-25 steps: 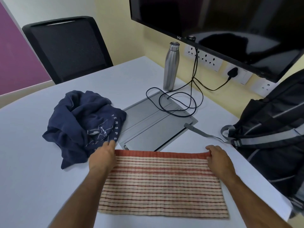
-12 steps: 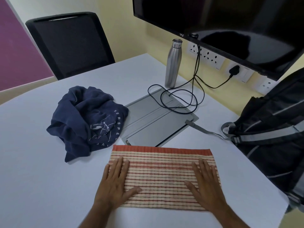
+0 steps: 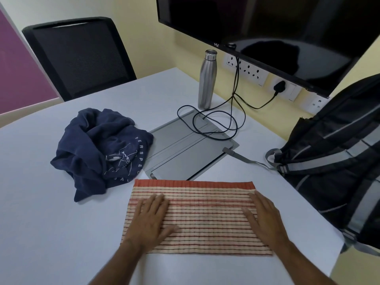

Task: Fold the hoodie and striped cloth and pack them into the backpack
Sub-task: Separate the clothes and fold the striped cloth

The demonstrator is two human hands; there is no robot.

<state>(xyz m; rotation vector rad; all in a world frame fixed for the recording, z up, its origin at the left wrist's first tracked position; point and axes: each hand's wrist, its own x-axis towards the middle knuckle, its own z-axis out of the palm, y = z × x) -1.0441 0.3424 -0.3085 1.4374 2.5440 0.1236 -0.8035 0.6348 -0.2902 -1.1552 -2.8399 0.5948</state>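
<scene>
The striped cloth (image 3: 203, 212), cream with red stripes and a red far border, lies folded flat on the white table in front of me. My left hand (image 3: 151, 221) rests palm down on its left part, fingers spread. My right hand (image 3: 265, 218) lies flat on its right part, fingers apart. The navy hoodie (image 3: 100, 149) with white print sits crumpled to the left of the cloth, beyond its far left corner. The black backpack (image 3: 339, 161) with grey straps stands at the table's right edge.
A grey flap panel (image 3: 185, 155) is set in the table beyond the cloth, with a coiled black cable (image 3: 218, 124) on it. A steel bottle (image 3: 206, 79) stands behind. A wall monitor (image 3: 267, 27) hangs above; a black chair (image 3: 80, 56) stands at far left.
One second ago both hands pinched the cloth's far corners; they then drew back toward me and now lie flat on the cloth. The hoodie and backpack have not moved.
</scene>
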